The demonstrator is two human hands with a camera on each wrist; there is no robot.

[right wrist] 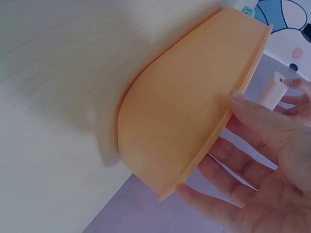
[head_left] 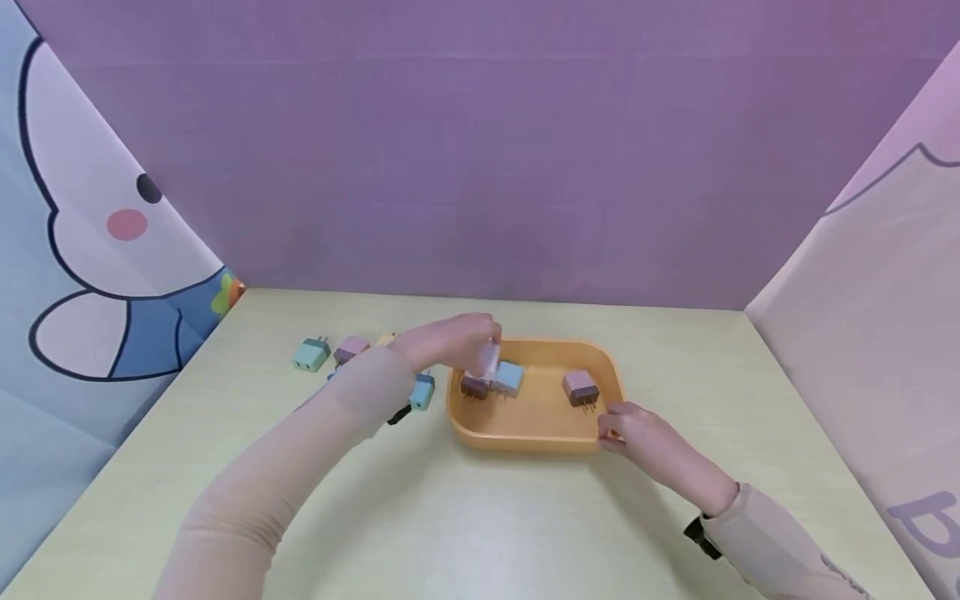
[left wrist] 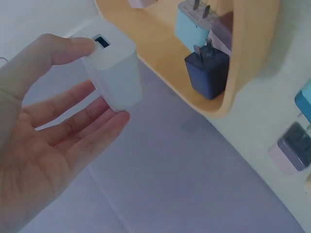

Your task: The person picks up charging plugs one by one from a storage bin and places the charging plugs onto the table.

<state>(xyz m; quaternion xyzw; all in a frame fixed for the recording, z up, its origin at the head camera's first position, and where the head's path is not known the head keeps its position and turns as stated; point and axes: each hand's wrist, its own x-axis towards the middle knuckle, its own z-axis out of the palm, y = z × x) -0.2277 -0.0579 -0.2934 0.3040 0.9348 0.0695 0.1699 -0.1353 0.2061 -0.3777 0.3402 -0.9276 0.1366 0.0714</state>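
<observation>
My left hand [head_left: 453, 340] pinches a white USB wall charger [left wrist: 116, 73] above the left end of an orange tray [head_left: 540, 427]. The thumb lies by the charger's port and the fingertips press its other side. At the tray's front right corner, my right hand [head_left: 648, 442] grips the rim between thumb and fingers, as the right wrist view also shows. Inside the tray lie a light blue charger [head_left: 510, 377], a dark charger [head_left: 475, 387] with prongs showing, and a pink-and-dark charger [head_left: 581, 387] towards the right.
Left of the tray, more chargers lie on the pale table [head_left: 525, 525]: a teal one [head_left: 310, 356], a pink one [head_left: 351, 347] and a blue one [head_left: 422, 393]. My left arm partly hides others. A purple backdrop [head_left: 495, 167] rises behind the table, with printed panels at both sides.
</observation>
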